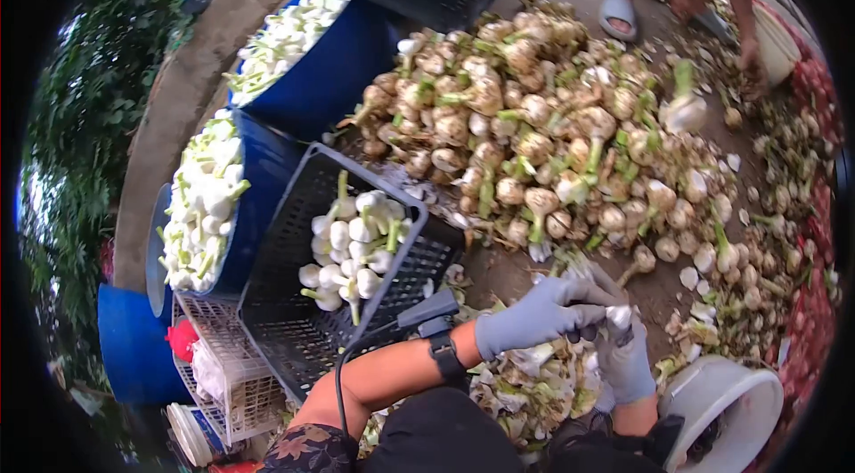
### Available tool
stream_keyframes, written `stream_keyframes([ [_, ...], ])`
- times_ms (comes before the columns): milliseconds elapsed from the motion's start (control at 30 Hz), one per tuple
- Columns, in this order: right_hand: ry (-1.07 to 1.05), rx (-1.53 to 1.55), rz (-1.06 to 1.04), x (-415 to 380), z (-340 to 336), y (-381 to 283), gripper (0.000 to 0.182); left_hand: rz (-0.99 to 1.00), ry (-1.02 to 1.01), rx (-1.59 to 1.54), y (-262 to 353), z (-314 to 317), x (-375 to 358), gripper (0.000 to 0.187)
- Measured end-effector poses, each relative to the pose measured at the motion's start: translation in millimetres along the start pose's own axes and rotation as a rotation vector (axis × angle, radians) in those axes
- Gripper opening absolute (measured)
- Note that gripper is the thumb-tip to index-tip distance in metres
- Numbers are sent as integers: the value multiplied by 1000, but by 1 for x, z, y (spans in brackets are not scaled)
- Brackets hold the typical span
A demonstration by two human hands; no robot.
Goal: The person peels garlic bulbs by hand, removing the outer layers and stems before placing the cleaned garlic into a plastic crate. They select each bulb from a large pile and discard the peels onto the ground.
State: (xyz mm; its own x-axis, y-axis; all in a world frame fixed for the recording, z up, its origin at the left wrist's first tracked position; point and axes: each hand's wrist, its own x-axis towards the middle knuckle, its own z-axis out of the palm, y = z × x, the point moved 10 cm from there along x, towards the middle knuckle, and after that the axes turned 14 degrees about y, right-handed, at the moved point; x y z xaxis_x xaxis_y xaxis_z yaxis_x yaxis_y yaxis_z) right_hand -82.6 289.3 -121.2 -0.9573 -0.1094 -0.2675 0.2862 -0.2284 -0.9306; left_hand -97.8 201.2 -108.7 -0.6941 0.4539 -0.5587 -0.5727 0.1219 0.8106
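Garlic [618,317], white and partly hidden, is pinched between the gloved fingertips of the left hand [537,317] and right hand [625,362]; steady support seems called for. Soiled bulbs [534,148] are heaped beyond the grip, cleaner ones crated [298,246] leftward.

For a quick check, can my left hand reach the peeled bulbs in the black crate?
Probably yes: the crate is open beside the left forearm, its peeled bulbs uncovered, though the left hand is busy.
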Motion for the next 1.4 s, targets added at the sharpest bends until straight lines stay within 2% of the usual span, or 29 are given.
stream_keyframes([
  [33,-67,-31,-61,0,1,-1,53,85,25,-104,-5,6,4,26],
  [67,-43,15,-32,-3,-2,5,53,308,137,16,-1,4,7,23],
  [100,-18,61,-4,-4,-4,10,54,196,143,8,-11,6,10,22],
  [133,83,342,126,-8,-6,20,55,260,223,55,-16,0,13,23],
  [167,48,216,35,-6,-8,25,61,211,243,164,-3,3,10,23],
  [233,-45,113,21,-9,-11,26,74,103,223,-157,-6,13,12,23],
  [267,-81,280,79,-7,-3,29,79,-28,168,-55,-5,18,8,21],
  [367,-149,551,167,-10,15,17,83,-43,94,-129,-17,20,9,17],
  [400,-186,649,190,-14,21,11,82,132,132,10,-10,19,12,17],
  [433,-94,576,193,-14,14,19,75,309,166,150,-1,19,11,19],
  [467,-91,576,201,-16,13,23,75,301,166,144,-5,18,14,19],
  [533,-91,452,86,-13,12,21,65,865,237,541,33,24,-3,21],
  [600,-153,490,186,-17,13,29,60,801,249,589,28,21,0,20],
  [667,-102,349,118,-16,6,23,58,728,455,836,20,-6,9,16],
  [733,-79,360,104,-11,-3,16,59,416,611,483,-9,-57,18,11],
  [833,-14,572,195,-6,-21,20,61,329,186,662,-36,-12,6,29],
  [867,17,603,216,-5,-25,20,63,404,38,672,-43,0,6,14],
  [933,248,-33,138,6,-63,38,50,700,132,796,-30,1,-2,19],
  [967,437,-148,-21,10,-83,39,32,631,287,958,-43,-22,8,24],
  [1000,428,-378,-109,14,-87,49,30,564,440,1120,-54,-45,16,29],
  [1033,417,-611,-202,18,-89,56,29,279,383,1153,-82,-61,27,31],
  [1067,291,-679,98,13,-85,98,31,172,183,898,-123,-54,35,35],
  [1100,107,-973,55,2,-81,140,33,248,93,1035,-135,-37,28,35],
  [1133,-187,-1251,108,-12,-39,133,33,315,-2,1166,-147,-17,15,35],
  [1167,-376,-1326,33,-31,-22,151,33,253,-186,1092,-169,5,2,36],
  [1200,-388,-1324,40,-34,-20,146,33,190,-368,1007,-186,25,-14,37],
  [1267,-447,-1045,261,-33,-14,123,28,41,-551,924,-235,21,-26,38],
  [1367,241,-1452,-73,29,-63,62,37,19,-473,934,-216,11,-23,40],
  [1400,257,-1453,-68,42,-71,78,37,68,-386,917,-197,7,-15,40],
])
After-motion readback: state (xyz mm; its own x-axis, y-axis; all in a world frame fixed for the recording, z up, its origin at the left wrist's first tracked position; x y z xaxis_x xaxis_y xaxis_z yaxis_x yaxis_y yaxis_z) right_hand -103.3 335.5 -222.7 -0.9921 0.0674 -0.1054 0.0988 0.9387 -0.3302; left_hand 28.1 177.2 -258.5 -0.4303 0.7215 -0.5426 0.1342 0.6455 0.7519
